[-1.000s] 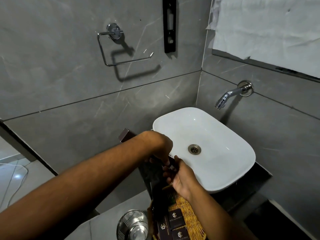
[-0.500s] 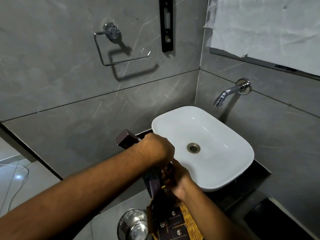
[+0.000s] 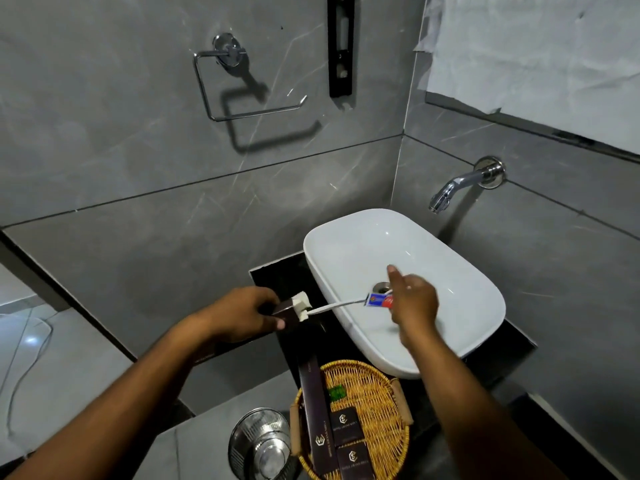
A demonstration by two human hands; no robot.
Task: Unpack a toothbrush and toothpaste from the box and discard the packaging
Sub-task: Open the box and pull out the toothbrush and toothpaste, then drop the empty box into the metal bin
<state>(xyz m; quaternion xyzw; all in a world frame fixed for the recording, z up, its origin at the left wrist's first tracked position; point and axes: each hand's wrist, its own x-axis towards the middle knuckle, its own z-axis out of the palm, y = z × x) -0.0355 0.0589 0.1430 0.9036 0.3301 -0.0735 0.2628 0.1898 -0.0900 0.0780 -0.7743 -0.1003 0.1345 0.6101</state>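
Grey marble-look tiles line the corner, and a dark bench (image 3: pixel 277 271) carries a white basin (image 3: pixel 450 271) with a wall tap (image 3: pixel 450 188) at its 1 o'clock.

Over the basin's near-left rim, the white toothbrush (image 3: pixel 332 307) is partly out of the dark box (image 3: pixel 289 311); its far end and a small red-and-blue toothpaste tube (image 3: pixel 380 301) sit in the right hand (image 3: pixel 414 301), just by the drain at 3 o'clock from the box. The box mouth shows its pale flap (image 3: pixel 300 304) open.

The step appears to be drawing the contents out. Done well, the pull should run straight along the box's length, with the box held steady, so the brush clears the flap and the tube is not dropped into the basin.

The left hand (image 3: pixel 242 315) is clamped round the box, fingers curled under it. The right hand pinches brush and tube together, while its index finger (image 3: pixel 393 275) points loosely away toward 11 o'clock.

At 6 o'clock a wicker basket (image 3: pixel 377 403) holds 1 long dark box and 2 small ones; a steel bin lid (image 3: pixel 263 441) sits at its 9 o'clock, likely for the packaging.
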